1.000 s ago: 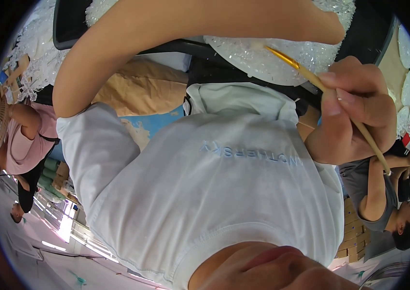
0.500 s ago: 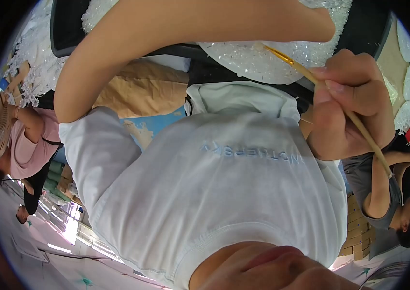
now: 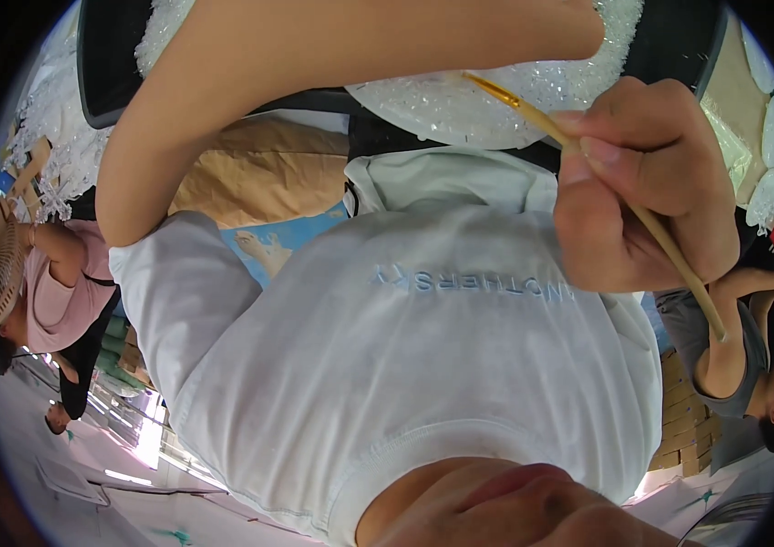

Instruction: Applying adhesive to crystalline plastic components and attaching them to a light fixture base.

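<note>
My right hand point(image 3: 647, 182) pinches a thin paintbrush point(image 3: 670, 251) with a pale wooden handle and a gold-coloured ferrule. Its tip points left, over a rounded heap of small clear crystal-like pieces point(image 3: 442, 109); whether it touches them I cannot tell. This glittering mass lies at a black tray point(image 3: 100, 77) by the upper edge. Across it stretches my left forearm point(image 3: 296, 55) from the left side. Only the near part of my left hand point(image 3: 578, 32) shows, above the brush, and its fingers are out of sight.
Brown paper or cloth point(image 3: 268, 169) lies below the tray. Co-workers sit at both sides, one in a pink top point(image 3: 63, 296), one in a grey top point(image 3: 724, 356). More clear pieces point(image 3: 54, 150) are heaped at far left. Stacked cardboard boxes point(image 3: 683, 419) stand behind at right.
My right hand and the paintbrush have shifted left and slightly up in the picture. The left forearm and the tray also appear a little further left and up.
</note>
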Demonstrator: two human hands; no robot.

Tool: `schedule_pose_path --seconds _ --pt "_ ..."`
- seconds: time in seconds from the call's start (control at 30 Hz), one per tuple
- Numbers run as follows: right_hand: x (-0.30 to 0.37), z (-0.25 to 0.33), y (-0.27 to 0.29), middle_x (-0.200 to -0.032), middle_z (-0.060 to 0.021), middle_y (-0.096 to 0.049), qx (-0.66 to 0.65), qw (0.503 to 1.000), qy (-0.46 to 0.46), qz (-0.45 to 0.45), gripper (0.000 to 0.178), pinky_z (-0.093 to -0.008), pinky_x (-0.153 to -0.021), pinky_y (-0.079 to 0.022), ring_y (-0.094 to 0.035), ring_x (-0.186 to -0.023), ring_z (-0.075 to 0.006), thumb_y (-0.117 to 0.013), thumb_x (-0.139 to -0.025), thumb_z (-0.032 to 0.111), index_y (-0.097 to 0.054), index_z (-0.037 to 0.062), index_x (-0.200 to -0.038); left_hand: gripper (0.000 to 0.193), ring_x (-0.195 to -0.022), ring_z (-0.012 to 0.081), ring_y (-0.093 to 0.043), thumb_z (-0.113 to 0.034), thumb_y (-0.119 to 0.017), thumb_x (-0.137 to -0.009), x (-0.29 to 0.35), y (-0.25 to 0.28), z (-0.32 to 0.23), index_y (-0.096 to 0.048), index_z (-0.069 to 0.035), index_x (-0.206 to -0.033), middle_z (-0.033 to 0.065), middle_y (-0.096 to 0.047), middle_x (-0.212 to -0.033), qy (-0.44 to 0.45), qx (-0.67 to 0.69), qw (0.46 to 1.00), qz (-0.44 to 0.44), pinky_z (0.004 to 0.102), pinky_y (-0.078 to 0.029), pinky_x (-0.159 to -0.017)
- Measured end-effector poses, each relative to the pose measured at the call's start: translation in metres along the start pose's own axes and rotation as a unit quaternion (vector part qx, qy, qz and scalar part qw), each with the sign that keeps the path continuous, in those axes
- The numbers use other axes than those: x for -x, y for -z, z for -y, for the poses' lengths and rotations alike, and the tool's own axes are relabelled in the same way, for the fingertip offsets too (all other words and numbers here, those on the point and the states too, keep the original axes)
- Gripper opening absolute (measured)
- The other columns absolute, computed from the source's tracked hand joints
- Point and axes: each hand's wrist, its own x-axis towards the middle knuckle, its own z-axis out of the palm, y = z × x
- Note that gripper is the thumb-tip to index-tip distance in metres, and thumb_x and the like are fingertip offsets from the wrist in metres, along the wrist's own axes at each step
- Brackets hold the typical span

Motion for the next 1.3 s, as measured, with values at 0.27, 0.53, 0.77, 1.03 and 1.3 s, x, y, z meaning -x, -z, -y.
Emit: schedule_pose_path --seconds 0.27,0.53,0.77,1.03,1.3 --pt "0.021 0.01 0.007 -0.1 -0.0252 -0.063 -0.078 0.993 0.009 -0.09 0.023 -0.0272 -0.051 -0.043 -0.055 -0.065 -0.015 -0.072 -0.091 0.001 -0.053 -0.0023 -0.104 0.034 -0.053 0.0051 -0.034 -0.015 -0.079 -0.075 -0.002 0.0 -0.001 -0.05 -0.003 -0.062 -0.0037 -0.039 -0.054 -0.014 -0.006 1.0 0.003 0.0272 -0.027 -0.047" --pt "-0.001 -0.005 -0.028 -0.089 -0.0309 -0.065 0.052 0.985 0.137 -0.096 0.031 -0.0226 -0.041 -0.038 -0.05 -0.048 -0.0138 -0.074 -0.071 -0.015 -0.053 -0.0092 -0.093 0.034 -0.053 0.0052 -0.034 -0.015 -0.079 -0.075 -0.001 0.002 -0.001 -0.05 -0.003 -0.062 -0.0037 -0.039 -0.054 -0.021 -0.013 1.0 0.012 0.0271 -0.027 -0.047" --pt "0.0 -0.012 -0.039 -0.082 -0.0319 -0.064 0.082 0.965 0.185 -0.168 0.035 -0.0227 -0.037 -0.035 -0.046 -0.045 -0.0133 -0.073 -0.064 -0.017 -0.054 -0.0116 -0.092 0.034 -0.053 0.0052 -0.034 -0.014 -0.079 -0.075 0.003 0.008 -0.004 -0.049 -0.003 -0.062 -0.0038 -0.038 -0.054 -0.036 -0.017 0.999 0.014 0.0271 -0.027 -0.047" --pt "0.002 -0.012 -0.038 -0.08 -0.0316 -0.062 0.054 0.967 0.183 -0.17 0.033 -0.0229 -0.037 -0.036 -0.046 -0.045 -0.0131 -0.064 -0.059 -0.02 -0.053 -0.0123 -0.089 0.034 -0.053 0.0052 -0.033 -0.014 -0.079 -0.075 0.006 0.016 -0.008 -0.049 -0.003 -0.062 -0.0038 -0.037 -0.054 -0.048 -0.024 0.999 0.01 0.027 -0.026 -0.047" --pt "-0.002 -0.012 -0.044 -0.078 -0.0307 -0.062 0.098 0.961 0.173 -0.195 0.032 -0.0234 -0.037 -0.036 -0.044 -0.043 -0.0131 -0.061 -0.054 -0.021 -0.055 -0.0114 -0.083 0.034 -0.053 0.0053 -0.033 -0.014 -0.079 -0.075 0.005 0.017 -0.01 -0.049 -0.004 -0.062 -0.0039 -0.037 -0.054 -0.059 -0.027 0.998 0.019 0.027 -0.026 -0.047"
